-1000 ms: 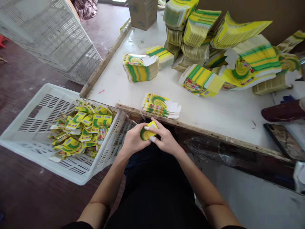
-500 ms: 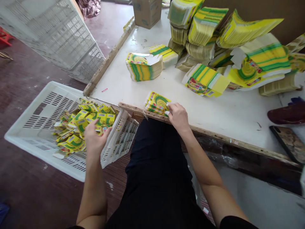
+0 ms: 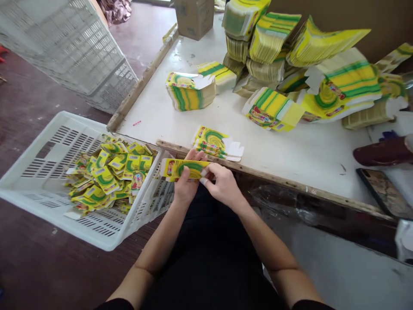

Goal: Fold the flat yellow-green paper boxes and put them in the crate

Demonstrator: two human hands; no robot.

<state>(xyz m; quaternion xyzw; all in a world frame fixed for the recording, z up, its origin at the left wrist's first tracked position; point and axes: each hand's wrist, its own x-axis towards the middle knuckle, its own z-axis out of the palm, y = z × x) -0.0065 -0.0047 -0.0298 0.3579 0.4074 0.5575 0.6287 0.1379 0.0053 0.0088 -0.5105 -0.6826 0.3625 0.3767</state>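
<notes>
A flat yellow-and-green carton (image 3: 173, 168) is held level just off the table's front edge. My left hand (image 3: 185, 186) grips it near the middle, thumb on the printed face and fingers behind. At the carton's right end my right hand (image 3: 222, 183) pinches it between thumb and fingers. Just beyond my hands, a small pile of flat cartons (image 3: 211, 140) lies at the table edge, white flaps pointing right. To my left, a white plastic crate (image 3: 61, 230) holds many small yellow cartons (image 3: 105, 178), jumbled together.
On the white table (image 3: 155, 112) stand a bundle of flat cartons (image 3: 190, 94) and, behind on the right, tall stacks of cartons (image 3: 274, 38). A phone (image 3: 383, 189) and a dark red cup (image 3: 383, 150) lie at right. A cardboard box (image 3: 195, 19) sits at the back, stacked crates (image 3: 74, 47) at left.
My left hand has come from over the crate to the table edge. My right hand has drawn a carton off the small pile toward me, and both hands now hold it.
</notes>
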